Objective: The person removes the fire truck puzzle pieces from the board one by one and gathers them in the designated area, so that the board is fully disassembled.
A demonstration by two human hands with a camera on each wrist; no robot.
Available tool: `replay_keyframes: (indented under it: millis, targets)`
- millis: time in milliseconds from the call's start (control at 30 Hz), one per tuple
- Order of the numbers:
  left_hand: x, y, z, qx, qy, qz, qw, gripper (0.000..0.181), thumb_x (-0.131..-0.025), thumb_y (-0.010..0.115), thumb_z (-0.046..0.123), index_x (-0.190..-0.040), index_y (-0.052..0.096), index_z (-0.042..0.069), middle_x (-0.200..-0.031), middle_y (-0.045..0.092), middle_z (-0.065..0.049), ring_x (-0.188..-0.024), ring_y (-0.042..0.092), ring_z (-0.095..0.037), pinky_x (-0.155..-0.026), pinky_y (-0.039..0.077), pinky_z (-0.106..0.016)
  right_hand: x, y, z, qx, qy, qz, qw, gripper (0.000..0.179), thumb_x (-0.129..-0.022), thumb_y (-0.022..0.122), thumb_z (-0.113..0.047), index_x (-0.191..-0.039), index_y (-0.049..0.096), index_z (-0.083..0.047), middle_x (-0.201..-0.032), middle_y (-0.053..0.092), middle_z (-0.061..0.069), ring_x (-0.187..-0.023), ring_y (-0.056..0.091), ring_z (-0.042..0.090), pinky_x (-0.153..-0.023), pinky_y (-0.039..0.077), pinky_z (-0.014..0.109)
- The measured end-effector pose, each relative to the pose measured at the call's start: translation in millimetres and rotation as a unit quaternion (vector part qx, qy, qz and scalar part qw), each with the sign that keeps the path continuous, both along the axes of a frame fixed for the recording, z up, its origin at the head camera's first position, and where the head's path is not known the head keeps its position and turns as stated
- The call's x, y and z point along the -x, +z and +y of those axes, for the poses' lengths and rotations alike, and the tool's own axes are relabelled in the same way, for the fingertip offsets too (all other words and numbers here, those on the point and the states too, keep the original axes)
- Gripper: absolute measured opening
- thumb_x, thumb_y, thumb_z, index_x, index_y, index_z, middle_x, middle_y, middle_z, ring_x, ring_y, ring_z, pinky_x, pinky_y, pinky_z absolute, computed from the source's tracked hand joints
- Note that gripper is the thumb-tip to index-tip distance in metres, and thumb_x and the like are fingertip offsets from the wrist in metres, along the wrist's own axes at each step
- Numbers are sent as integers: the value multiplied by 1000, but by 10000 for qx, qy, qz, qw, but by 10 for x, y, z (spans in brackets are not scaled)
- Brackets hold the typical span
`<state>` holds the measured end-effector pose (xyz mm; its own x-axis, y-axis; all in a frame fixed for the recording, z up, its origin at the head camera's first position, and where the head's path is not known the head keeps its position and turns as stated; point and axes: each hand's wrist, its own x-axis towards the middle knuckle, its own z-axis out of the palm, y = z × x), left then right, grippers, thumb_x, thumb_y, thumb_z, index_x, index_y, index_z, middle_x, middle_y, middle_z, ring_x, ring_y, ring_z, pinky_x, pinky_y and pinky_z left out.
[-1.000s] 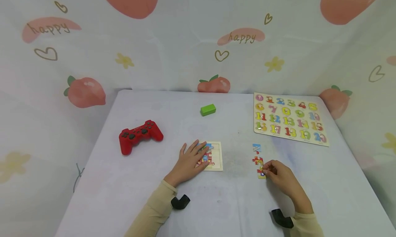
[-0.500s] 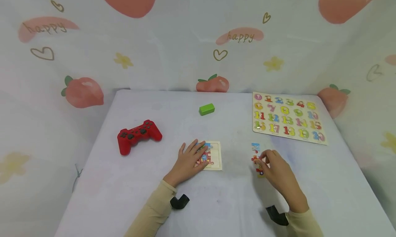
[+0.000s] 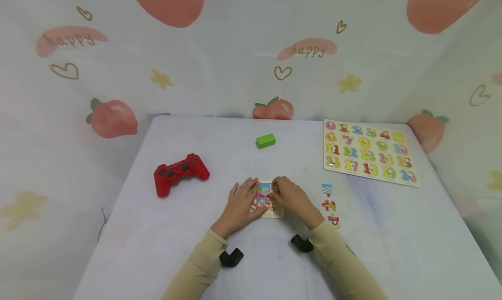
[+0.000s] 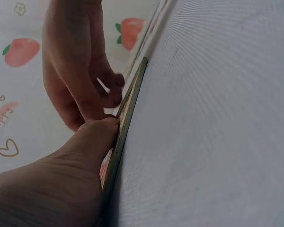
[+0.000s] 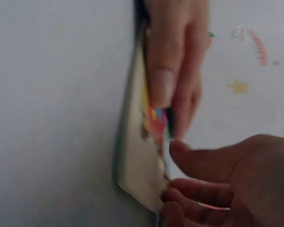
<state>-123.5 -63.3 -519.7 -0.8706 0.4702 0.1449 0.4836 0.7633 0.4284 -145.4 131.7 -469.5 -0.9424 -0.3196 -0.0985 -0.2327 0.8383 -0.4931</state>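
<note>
Grip of the right hand [image 3: 293, 199]: thumb and fingertips bent close together above the right part of the small puzzle board [image 3: 279, 212], cannot tell whether they pinch a piece. Left hand [image 3: 236, 207] rests fingers spread across the board's left part. Loose pieces [image 3: 329, 205] lie right of the board in a column running away from the person, nearer the right hand.

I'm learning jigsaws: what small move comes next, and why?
Probably a gentle press with the right hand, to seat any piece hidden beneath: it bends over the right part of the square, pale wooden puzzle board, while the left hand lies across its left.
</note>
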Motion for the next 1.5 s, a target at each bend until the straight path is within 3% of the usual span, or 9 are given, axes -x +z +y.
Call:
replay_keyframes:
  millis: [167,500,867,1067,1300,1500]
  targets:
    - [-23,-11,17,126,172,41,9998,81,-87,60,54,-146,37,3,-152,34,-8,-144,24,-25,-115,17,-51,-17,-50,-109,16,-283,129,9995,19,-89,68,-21,-95,58,-6,-83,54,4,-64,52,14,-59,46,30]
    - [-14,3,16,104,322,99,9994,80,-86,62,55,-145,41,5,-149,39,-7,-142,28,-24,-115,20,-48,-41,-44,-139,59,-215,289,9993,19,-89,68,-17,-96,55,-5,-84,55,5,-72,58,17,-64,50,33]
    - [-11,13,14,32,332,54,9994,80,-85,63,55,-145,41,6,-149,39,-6,-142,28,-24,-115,21,-48,-3,-38,-139,250,-312,107,9991,24,-86,72,-18,-94,53,-6,-82,54,4,-69,51,15,-61,46,30]
    - [-9,2,14,44,363,40,9993,81,-85,63,56,-145,41,7,-149,39,-5,-142,29,-23,-115,21,-48,20,-52,-114,646,-522,46,9965,17,-87,70,-14,-91,56,-6,-79,54,3,-69,49,15,-61,43,29]
    - [-4,-9,12,45,378,46,9993,82,-84,62,58,-145,40,7,-150,38,-5,-142,28,-23,-115,21,-47,60,-16,7,1312,-688,-230,9887,9,-91,65,-13,-90,58,-7,-80,60,3,-69,51,15,-60,43,27]
    - [-7,-10,10,18,365,4,9993,82,-85,61,58,-146,39,7,-151,37,-4,-143,27,-22,-115,20,-46,122,93,360,1077,-692,-440,9908,10,-91,65,-14,-91,58,-7,-83,60,5,-74,52,17,-61,44,27]
